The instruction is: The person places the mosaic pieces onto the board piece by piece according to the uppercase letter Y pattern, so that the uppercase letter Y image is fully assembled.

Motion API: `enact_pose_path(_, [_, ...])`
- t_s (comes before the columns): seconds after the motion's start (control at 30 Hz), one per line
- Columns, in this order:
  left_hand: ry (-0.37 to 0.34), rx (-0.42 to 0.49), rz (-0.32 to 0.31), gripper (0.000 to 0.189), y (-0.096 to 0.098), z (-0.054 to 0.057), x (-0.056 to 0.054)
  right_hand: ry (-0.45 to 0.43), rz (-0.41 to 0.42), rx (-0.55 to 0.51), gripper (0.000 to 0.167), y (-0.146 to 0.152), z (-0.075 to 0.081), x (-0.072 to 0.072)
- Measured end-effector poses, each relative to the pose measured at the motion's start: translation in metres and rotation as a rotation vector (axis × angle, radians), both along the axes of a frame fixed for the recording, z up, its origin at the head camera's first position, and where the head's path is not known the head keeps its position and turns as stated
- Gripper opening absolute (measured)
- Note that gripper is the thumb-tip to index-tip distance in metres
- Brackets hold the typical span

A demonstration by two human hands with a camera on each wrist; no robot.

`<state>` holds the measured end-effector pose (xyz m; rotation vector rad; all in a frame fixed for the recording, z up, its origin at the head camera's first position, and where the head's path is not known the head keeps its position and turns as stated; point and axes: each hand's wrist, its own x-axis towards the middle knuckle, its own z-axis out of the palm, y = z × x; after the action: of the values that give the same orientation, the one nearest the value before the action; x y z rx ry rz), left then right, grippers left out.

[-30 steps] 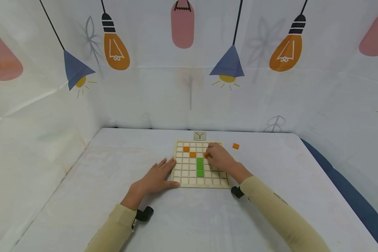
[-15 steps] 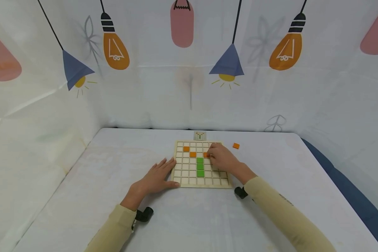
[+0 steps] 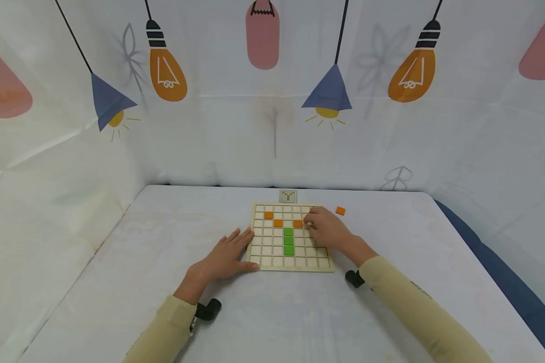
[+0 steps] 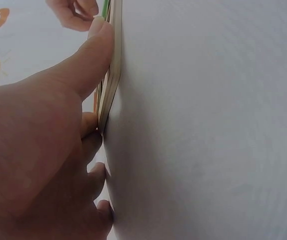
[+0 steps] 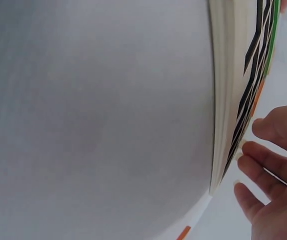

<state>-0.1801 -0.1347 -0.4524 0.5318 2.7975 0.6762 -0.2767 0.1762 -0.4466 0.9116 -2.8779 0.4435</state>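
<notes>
A pale square grid board (image 3: 267, 259) lies on the table, with green tiles (image 3: 288, 240) in a column. Orange tiles sit above them: one at upper left (image 3: 268, 215), one nearer the column (image 3: 278, 223) and one on the right (image 3: 297, 224). My left hand (image 3: 227, 254) rests at the board's left edge, thumb on its near corner and fingers spread along the side. Over the board's upper right is my right hand (image 3: 329, 229), fingers loosely bent. In the right wrist view, the thumb (image 5: 273, 127) stands apart from the fingers (image 5: 266, 172), with no tile visible between them.
A loose orange tile (image 3: 340, 210) lies to the right of the board's far corner. Behind the board is a small card (image 3: 288, 196) printed with a grid pattern. The white table (image 3: 272, 317) meets a patterned cloth wall (image 3: 236, 136) at the back.
My right hand has let go of the right-hand orange tile and shifted slightly right, leaving that tile fully visible on the board. The left hand has stayed in place.
</notes>
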Motion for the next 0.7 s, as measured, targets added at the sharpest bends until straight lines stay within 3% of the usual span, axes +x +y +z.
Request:
enact_pose_path(0.37, [0.009,-0.003,-0.007,0.091,0.0,0.0,0.0,-0.025,-0.081,-0.037,0.02,0.015,0.005,-0.004])
enact_pose_path(0.7, [0.01,-0.004,-0.003,0.091,0.0,-0.002,-0.001,0.037,-0.108,-0.007,0.02,0.032,-0.001,-0.014])
